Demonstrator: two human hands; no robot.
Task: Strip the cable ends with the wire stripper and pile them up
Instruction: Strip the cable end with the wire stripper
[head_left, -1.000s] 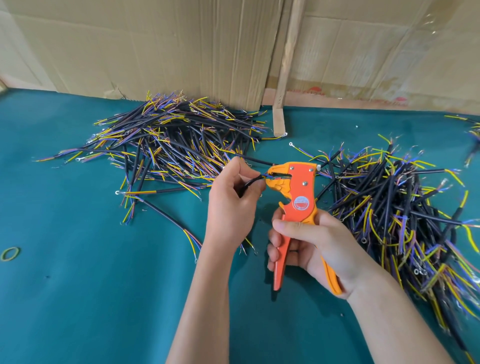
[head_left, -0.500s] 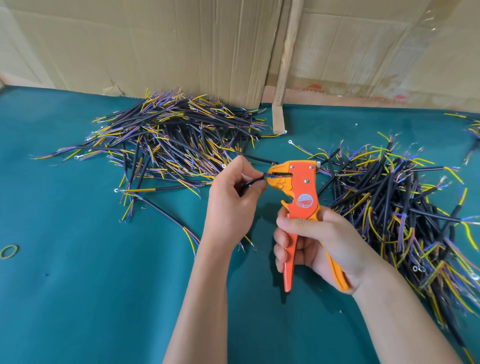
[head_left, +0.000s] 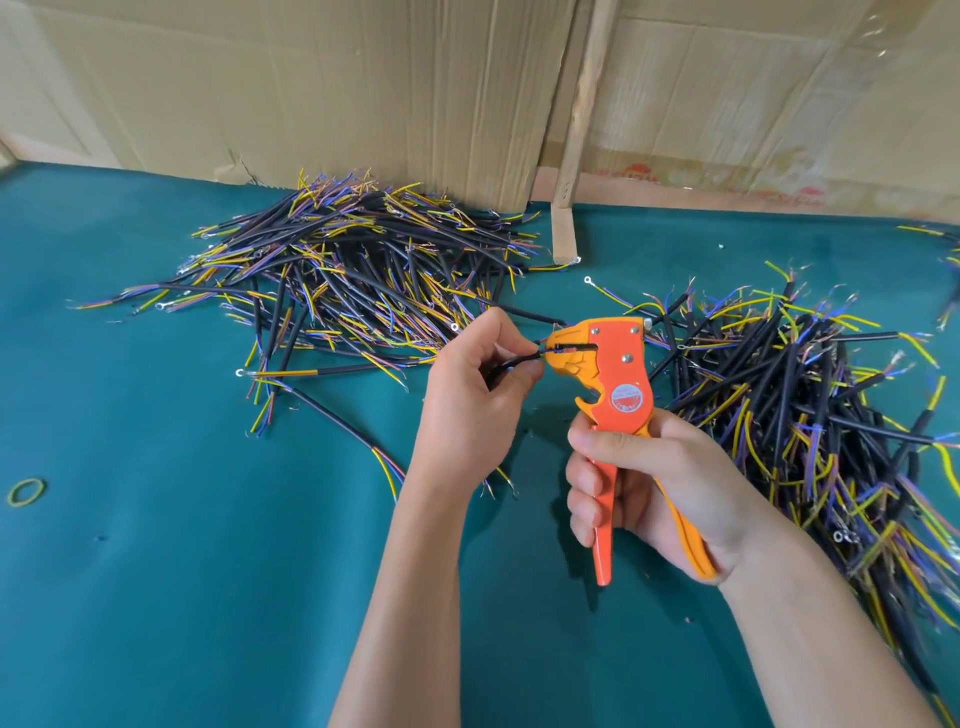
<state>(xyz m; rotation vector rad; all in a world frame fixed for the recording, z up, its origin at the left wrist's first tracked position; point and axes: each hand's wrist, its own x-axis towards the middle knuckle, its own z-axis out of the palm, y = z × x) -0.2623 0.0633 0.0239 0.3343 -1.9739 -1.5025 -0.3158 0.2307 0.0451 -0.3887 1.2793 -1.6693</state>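
The left hand (head_left: 470, 400) is pinching a thin black cable (head_left: 511, 362) between thumb and fingers, and the cable's end is sitting inside the mouth of the orange wire stripper (head_left: 615, 395). The right hand (head_left: 657, 488) is wrapping its fingers around the stripper's two handles, holding it upright above the green table (head_left: 182, 597). A big pile of cables (head_left: 358, 275) is lying behind the left hand, and another pile (head_left: 810, 415) is lying just beside the right hand. A cardboard wall (head_left: 363, 88) is standing at the back. A rubber band (head_left: 26, 491) is lying far to the left. Both forearms are reaching in from below.
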